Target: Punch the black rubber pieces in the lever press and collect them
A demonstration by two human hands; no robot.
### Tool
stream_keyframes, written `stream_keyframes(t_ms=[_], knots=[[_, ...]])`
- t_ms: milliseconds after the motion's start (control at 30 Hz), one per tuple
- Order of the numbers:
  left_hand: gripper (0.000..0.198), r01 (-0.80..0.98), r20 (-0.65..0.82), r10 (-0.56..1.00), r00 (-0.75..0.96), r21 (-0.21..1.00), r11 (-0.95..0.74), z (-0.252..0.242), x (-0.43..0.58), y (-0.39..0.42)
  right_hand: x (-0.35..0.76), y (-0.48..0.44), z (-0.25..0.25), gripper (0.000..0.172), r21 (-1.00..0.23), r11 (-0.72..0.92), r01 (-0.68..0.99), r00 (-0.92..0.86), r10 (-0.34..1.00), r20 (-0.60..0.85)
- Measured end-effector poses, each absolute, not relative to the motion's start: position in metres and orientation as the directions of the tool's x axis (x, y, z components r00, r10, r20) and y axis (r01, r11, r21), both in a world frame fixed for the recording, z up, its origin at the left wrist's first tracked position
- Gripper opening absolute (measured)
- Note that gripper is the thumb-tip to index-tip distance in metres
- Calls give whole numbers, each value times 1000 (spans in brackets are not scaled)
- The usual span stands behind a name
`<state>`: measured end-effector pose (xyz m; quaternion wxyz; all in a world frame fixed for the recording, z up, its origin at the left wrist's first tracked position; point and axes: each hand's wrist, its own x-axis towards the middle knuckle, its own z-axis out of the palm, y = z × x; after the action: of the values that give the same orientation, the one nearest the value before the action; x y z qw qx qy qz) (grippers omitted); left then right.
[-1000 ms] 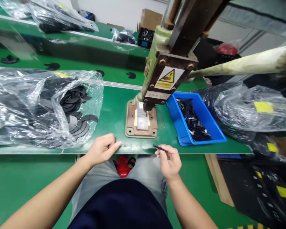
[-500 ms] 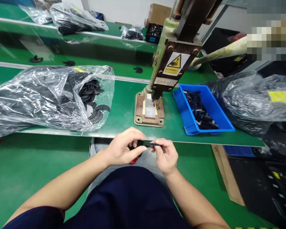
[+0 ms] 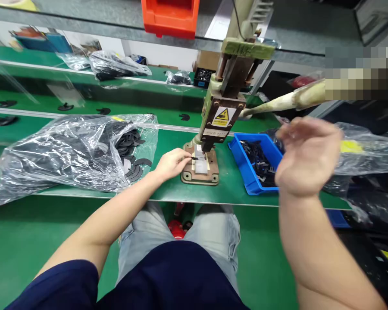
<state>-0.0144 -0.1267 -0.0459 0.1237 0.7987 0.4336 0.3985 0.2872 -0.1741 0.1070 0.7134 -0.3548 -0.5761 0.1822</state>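
Note:
My left hand [image 3: 173,164] pinches a small thin black part [image 3: 195,158] between thumb and fingertips. It holds the part over the metal block on the base [image 3: 186,176] of a hand press, close to the lower end of the ram [image 3: 208,146]. My right hand [image 3: 307,157] is raised at the right, blurred by motion, its fingers apart and loosely bent with nothing visible in them. Beyond it slants the press's pale lever [image 3: 280,103]; the hand is apart from the lever. A warning label [image 3: 222,116] marks the press body.
Left of the press lies a clear plastic bag [image 3: 61,157] of black curved pieces. On the right stands a blue bin [image 3: 242,165] of small black parts. Several black pieces rest on the green strip behind. An orange bin [image 3: 170,19] sits on the shelf above.
My hands have separated. The left has carried the black part forward from the table's front edge to the press base; the right has let go and risen toward the lever. The view has tilted up.

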Motion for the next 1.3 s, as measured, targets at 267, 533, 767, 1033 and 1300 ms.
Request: stream_keyframes(t_ms=[267,533,767,1033,1300], knots=[[29,750,369,790,490,283,-597,-47,11,-92,257,-157,203,74,-562,825,55,66,558,827],[32,752,309,787,534,253,-609,-43,14,-89,267,-179,93,25,-300,935,187,7,304,953],[34,757,284,810,513,295,-582,-37,7,-100,279,-185,37,13,-212,926,313,-53,240,969],[33,936,-35,936,351,40,-349,-6,-135,-104,286,-171,32,20,-257,892,372,29,266,964],[41,926,-225,906,358,-40,-375,-22,-174,-106,270,-173,28,29,-279,862,423,157,233,960]])
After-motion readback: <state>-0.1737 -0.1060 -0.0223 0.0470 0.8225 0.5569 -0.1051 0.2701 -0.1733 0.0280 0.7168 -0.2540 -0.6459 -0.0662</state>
